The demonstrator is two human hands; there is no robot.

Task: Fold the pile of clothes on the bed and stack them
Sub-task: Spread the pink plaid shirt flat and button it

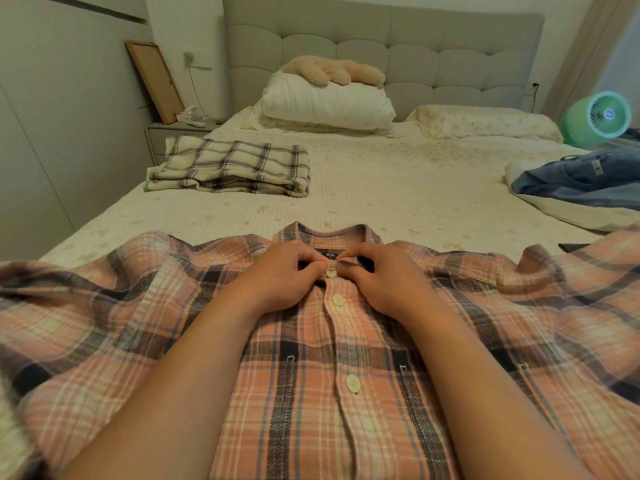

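Note:
A pink plaid button-up shirt (pixel 311 393) lies spread face up across the near part of the bed (pixel 381 188), collar pointing away from me. My left hand (pixel 280 275) and my right hand (pixel 384 278) meet just below the collar, each pinching the placket at the top button (pixel 331 270). Two lower buttons along the placket are fastened. A folded cream checked garment (pixel 232 164) lies on the bed's left side. A pile of blue denim and white clothes (pixel 581 188) lies at the right edge.
White pillows (pixel 325 102) with a beige plush toy (pixel 332 71) lean against the grey padded headboard. A flat pillow (pixel 485 124) lies at the right. A nightstand (pixel 173 133) stands at the left, a green fan (pixel 599 121) at the right.

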